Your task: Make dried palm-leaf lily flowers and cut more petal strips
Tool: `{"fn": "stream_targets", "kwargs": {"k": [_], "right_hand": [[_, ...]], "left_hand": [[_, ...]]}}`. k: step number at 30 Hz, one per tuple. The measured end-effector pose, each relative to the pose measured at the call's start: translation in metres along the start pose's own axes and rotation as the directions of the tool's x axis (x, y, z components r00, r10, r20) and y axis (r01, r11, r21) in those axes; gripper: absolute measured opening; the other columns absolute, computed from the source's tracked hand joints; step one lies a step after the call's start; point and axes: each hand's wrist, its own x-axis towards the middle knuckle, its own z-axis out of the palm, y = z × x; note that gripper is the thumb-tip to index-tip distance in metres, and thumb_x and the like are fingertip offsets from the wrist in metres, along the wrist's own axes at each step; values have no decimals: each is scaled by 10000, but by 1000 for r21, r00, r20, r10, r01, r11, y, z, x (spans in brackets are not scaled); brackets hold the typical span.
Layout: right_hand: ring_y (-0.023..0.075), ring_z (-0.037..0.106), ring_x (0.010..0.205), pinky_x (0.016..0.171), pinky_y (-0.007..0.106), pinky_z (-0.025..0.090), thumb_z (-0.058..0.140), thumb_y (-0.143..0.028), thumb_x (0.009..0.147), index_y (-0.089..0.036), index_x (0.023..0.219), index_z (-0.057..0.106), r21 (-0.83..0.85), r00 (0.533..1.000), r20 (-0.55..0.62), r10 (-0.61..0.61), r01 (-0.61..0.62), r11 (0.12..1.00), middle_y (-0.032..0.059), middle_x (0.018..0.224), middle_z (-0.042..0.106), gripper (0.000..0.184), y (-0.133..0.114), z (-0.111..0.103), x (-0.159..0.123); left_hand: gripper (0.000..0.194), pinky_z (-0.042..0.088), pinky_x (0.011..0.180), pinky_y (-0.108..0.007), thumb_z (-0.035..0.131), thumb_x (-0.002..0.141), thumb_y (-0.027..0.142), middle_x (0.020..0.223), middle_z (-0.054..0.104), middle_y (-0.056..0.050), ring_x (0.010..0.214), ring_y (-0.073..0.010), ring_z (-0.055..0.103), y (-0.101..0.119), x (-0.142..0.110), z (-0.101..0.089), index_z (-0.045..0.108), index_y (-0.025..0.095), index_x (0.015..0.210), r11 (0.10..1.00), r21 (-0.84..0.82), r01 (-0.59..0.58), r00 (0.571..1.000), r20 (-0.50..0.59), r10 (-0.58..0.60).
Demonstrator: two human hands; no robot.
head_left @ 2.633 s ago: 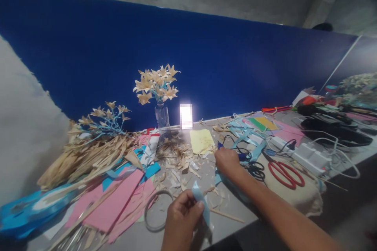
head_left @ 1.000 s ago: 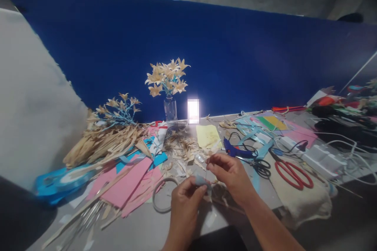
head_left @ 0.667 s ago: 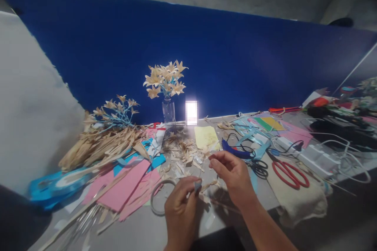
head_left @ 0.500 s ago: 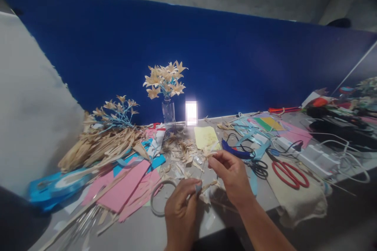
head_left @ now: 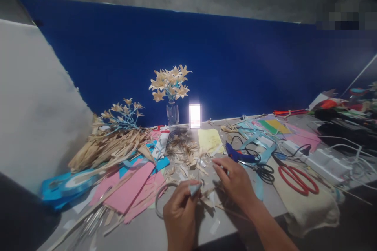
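Observation:
My left hand (head_left: 181, 208) is closed in a pinch on a small light blue piece (head_left: 194, 189), which looks like paper or tape. A thin upright line, perhaps a wire, rises just above it. To the right, my right hand (head_left: 235, 180) has thumb and forefinger brought together at the tips; whatever they hold, if anything, is too small to make out. Husk scraps (head_left: 188, 157) lie scattered beyond both hands. A roll of tape (head_left: 159, 202) sits beside my left hand, partly hidden by it.
Behind stands a glass vase (head_left: 172, 115) of husk flowers (head_left: 171, 80). Dried husks (head_left: 108, 151), pink paper (head_left: 131, 188) and a blue tape dispenser (head_left: 64, 188) lie left. On the right are a blue glue gun (head_left: 240, 155), red-handled scissors (head_left: 297, 180), a cloth (head_left: 312, 211) and a power strip (head_left: 330, 164).
My right hand has moved slightly lower, its fingers less raised than before. The light blue piece in my left hand shows more clearly. The whole view has shifted a little.

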Motion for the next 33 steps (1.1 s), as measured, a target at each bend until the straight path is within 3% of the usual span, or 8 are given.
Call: {"fn": "stream_targets", "kwargs": {"k": [5,9,12,15,17,21,26,33], "right_hand": [[165,617,732,657,255,477,705,-295,833,-208,827,755,333,988,150,-33,-19,943,35,864,691,100,-7,15,-11],[139,586,652,601,236,476,717,-340,837,-198,809,745,516,993,93,69,-107,850,27,782,698,147,-9,11,-16],[101,478,516,479,214,388,721,-380,838,-189,832,751,474,986,82,147,-169,864,17,702,690,193,-9,0,-22],[109,493,516,483,221,387,701,-372,852,-191,826,763,381,967,221,128,-207,901,16,674,685,192,-10,-7,-33],[123,525,532,496,228,403,687,-364,858,-200,846,766,352,953,267,140,-232,907,15,677,689,181,-10,-6,-42],[157,581,611,524,239,428,686,-360,855,-213,839,765,313,969,190,160,-214,925,30,736,702,167,-8,0,-51],[164,596,653,520,239,429,682,-367,858,-210,813,764,313,980,148,135,-176,933,50,828,700,183,-10,4,-47],[123,529,498,467,222,420,726,-382,803,-185,823,724,369,947,176,270,-318,873,-7,616,629,199,-19,12,-52]], "left_hand": [[96,519,808,-331,740,763,316,879,763,-67,887,-264,675,-2,-4,2,788,258,704,999,-27,-27,995,99,30],[108,500,759,-292,782,712,278,857,748,-59,830,-218,654,4,-1,5,785,203,789,942,-200,268,957,168,-237],[163,493,716,-274,799,689,271,769,709,-35,728,-168,622,9,0,7,754,160,799,789,-427,442,897,238,-373],[189,495,709,-268,825,669,256,721,682,-15,684,-143,612,11,0,8,713,149,776,676,-532,509,861,307,-407],[200,483,666,-242,837,655,240,695,664,7,641,-120,591,11,0,8,694,155,766,654,-552,518,854,299,-425],[184,478,648,-236,806,680,245,711,666,7,634,-122,586,12,0,8,694,163,799,694,-506,512,859,294,-419],[186,460,624,-223,768,716,282,750,681,-7,657,-130,586,16,-2,5,716,168,853,820,-353,451,884,307,-354],[168,461,693,-240,739,764,320,812,721,-29,754,-163,612,9,-4,4,762,177,848,911,-219,350,922,253,-294]]}}
